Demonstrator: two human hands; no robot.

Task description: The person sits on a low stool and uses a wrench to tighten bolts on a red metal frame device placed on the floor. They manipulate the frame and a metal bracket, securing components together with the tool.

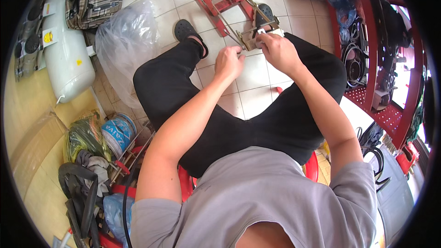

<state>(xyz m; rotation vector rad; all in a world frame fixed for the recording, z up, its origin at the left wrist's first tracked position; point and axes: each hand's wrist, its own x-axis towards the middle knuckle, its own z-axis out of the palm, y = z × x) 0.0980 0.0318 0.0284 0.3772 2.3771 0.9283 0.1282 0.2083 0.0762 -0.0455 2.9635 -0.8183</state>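
Observation:
A red metal stand with a threaded rod and thin brass-coloured bars is on the floor between my feet. At its near end is a small metal clamp-like part, right between my hands. My left hand is closed, its thumb and index finger pinched together at the left of that part; whatever is in the pinch is too small to make out. My right hand is closed at the right side of the part, fingers pointing down and left. A small whitish piece shows by its fingertips, but its grip is hidden.
A clear plastic bag and a white tank are at the left. A blue-white bucket stands near dark cloths and tools. Red shelving with cables is at the right. I sit on a red stool.

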